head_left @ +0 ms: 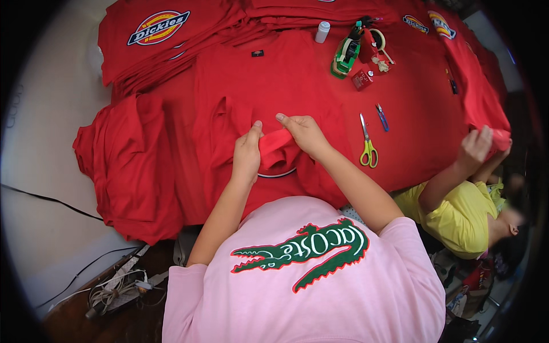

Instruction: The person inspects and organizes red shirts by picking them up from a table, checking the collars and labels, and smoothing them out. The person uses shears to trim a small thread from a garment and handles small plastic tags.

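A fold of red cloth is held up just beyond the wearer's torso, above a spread red shirt. Clock directions are read from this fold, with 12 o'clock toward the far side. The left hand is placed at 9 o'clock; the fold's left edge is pinched in its grip, thumb uppermost. The right hand is placed at 2 o'clock; the opposite end is likewise pinched in its grip.

Yellow-handled scissors are located at 3 o'clock on the red-covered tabletop, with blue snips just beside them. A small red box is positioned at 2 o'clock, and a green tape dispenser at 1 o'clock. A heap of red garments is set at 9 o'clock; stacked red shirts are laid between 10 and 11 o'clock. Between 3 and 4 o'clock, another red garment is held by a co-worker in yellow.
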Motion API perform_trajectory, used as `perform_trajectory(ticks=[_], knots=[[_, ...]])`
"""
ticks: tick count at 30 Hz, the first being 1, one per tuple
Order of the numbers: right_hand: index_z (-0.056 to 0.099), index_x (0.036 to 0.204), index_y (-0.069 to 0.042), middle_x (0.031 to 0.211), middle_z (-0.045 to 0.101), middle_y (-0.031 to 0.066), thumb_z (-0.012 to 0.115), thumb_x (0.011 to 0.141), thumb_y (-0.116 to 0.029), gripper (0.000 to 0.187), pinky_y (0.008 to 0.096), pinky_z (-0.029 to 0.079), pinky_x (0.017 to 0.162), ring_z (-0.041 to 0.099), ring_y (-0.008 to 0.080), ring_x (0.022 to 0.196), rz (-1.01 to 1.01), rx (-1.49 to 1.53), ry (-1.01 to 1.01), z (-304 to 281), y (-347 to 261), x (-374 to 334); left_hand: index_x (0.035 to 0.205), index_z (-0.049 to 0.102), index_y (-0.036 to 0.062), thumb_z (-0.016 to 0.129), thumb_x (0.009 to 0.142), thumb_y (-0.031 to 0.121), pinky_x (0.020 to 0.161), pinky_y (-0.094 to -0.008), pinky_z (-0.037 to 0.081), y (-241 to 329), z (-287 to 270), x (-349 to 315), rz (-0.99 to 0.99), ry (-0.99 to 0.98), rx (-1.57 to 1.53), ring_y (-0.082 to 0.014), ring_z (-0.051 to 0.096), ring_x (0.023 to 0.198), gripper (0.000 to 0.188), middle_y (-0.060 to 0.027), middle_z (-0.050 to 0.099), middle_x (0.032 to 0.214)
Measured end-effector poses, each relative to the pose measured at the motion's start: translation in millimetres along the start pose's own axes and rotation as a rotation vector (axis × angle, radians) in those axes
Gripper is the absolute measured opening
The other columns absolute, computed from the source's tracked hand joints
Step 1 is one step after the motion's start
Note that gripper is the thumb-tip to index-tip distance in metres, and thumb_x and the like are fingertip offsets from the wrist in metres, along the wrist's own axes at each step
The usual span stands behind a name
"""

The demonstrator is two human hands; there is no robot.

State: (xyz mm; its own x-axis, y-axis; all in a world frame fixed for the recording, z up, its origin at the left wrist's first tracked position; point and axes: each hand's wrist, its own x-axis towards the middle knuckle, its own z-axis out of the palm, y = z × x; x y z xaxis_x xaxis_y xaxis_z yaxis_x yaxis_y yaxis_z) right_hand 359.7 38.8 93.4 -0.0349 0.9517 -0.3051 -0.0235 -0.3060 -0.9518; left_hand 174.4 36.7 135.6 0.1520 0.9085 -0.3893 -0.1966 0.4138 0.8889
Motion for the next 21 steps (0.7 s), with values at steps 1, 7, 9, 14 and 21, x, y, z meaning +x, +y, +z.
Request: perform_trajectory(ticks=[1,7,9,14,21], knots=[[0.070,0.077,-0.008,0.070,0.062,-0.0042,0.065,0.104,-0.040,0.043,0.0257,0.044,0.062,0.052,0.0052,0.064,0.025,0.066,-0.017,1.4,-17.1,-6.9,0.071,0.054,0.0140,0.059,0.107,0.034,0.060,-0.0256,0.038,2.8,-3.0,2.5,-0.013,0.001,0.003,-0.0057,0.041,0.063,0.042,0.0062,0.049,0.069],[0.067,0.077,-0.005,0.072,0.063,-0.0018,0.072,0.099,-0.034,0.037,0.0271,0.046,0.062,0.055,0.0083,0.064,-0.073,0.091,0.023,-2.2,-24.7,-14.6,0.073,0.057,0.0133,0.060,0.106,0.033,0.059,-0.0269,0.040,13.1,9.6,4.6,-0.075,0.058,-0.001,-0.0050,0.042,0.061,0.039,0.0069,0.049,0.067],[0.066,0.080,-0.004,0.075,0.065,0.0040,0.073,0.097,-0.029,0.031,0.0308,0.049,0.061,0.058,0.0156,0.062,-0.386,-0.193,0.100,3.4,-17.3,-17.0,0.077,0.059,0.0122,0.062,0.106,0.032,0.059,-0.0266,0.041,8.9,18.8,5.8,-0.083,0.039,-0.023,-0.0052,0.044,0.060,0.035,0.0066,0.051,0.067],[0.060,0.083,-0.005,0.079,0.059,0.0154,0.074,0.091,-0.019,0.021,0.0403,0.049,0.050,0.060,0.0326,0.058,-1.034,-0.790,0.225,59.2,-43.5,-56.7,0.096,0.067,0.0067,0.059,0.105,0.027,0.071,-0.0278,0.052,-30.4,-7.8,20.6,-0.162,-0.415,-0.432,-0.0104,0.063,0.077,0.024,-0.0014,0.067,0.088],[0.058,0.083,-0.007,0.076,0.054,0.0104,0.074,0.089,-0.020,0.021,0.0403,0.048,0.051,0.059,0.0294,0.056,-0.992,-0.855,0.342,43.8,-34.7,-47.3,0.104,0.068,0.0097,0.058,0.105,0.027,0.075,-0.0305,0.055,-21.2,24.4,-8.0,-0.169,-0.074,-0.239,-0.0119,0.067,0.083,0.020,-0.0023,0.070,0.094]])
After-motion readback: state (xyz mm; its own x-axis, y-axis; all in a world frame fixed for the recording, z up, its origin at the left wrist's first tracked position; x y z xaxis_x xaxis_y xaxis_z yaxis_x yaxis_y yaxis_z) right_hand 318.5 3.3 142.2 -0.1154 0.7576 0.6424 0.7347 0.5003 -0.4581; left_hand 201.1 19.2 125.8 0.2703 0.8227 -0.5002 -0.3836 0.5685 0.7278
